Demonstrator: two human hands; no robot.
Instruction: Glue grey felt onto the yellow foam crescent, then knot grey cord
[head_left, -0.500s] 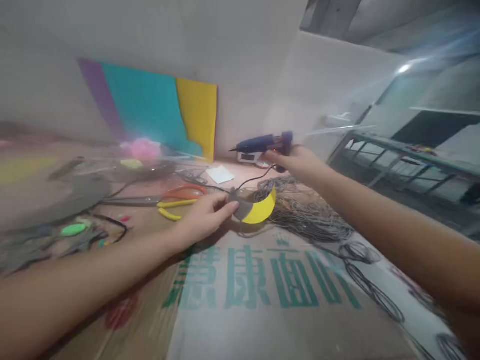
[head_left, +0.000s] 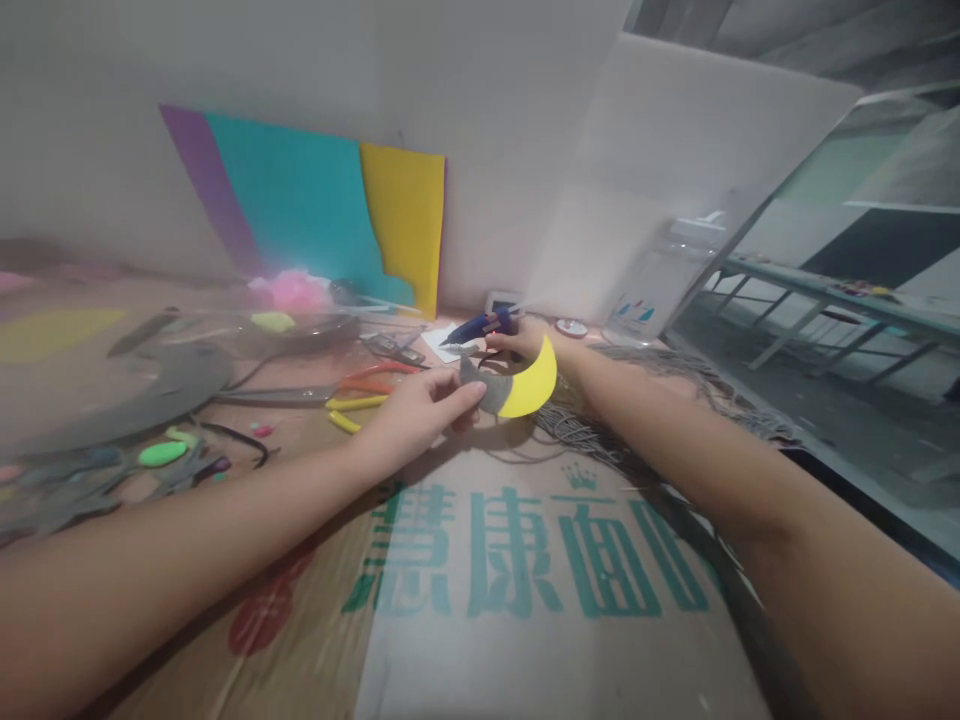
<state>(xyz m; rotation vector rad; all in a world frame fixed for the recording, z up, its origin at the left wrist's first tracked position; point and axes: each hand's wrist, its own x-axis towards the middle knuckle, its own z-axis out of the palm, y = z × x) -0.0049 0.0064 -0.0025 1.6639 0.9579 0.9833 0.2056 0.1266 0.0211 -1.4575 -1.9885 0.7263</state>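
Note:
Between the thumb and fingers of my left hand point(head_left: 431, 405) is a crescent moon cutout point(head_left: 534, 385), grey at the held end and bright yellow at the other. My right hand point(head_left: 529, 343) grips a blue glue gun point(head_left: 480, 326) behind the crescent, partly hidden by it. The gun's nozzle points left and sits over a small white square point(head_left: 442, 341) on the table. I cannot tell whether the nozzle touches it. Orange and yellow scissor handles point(head_left: 360, 390) lie just left of my left hand.
A bundle of grey cords point(head_left: 577, 432) lies below my right forearm. Green and pink bits point(head_left: 162, 454) and grey scraps are at the left. A purple, teal and yellow board point(head_left: 300, 200) leans on the wall, and a clear plastic bottle point(head_left: 637, 295) stands at the right.
My right hand has lowered the glue gun and brought it left, from above the table to behind the crescent. My left hand keeps the crescent, now raised slightly. The view has shifted a little.

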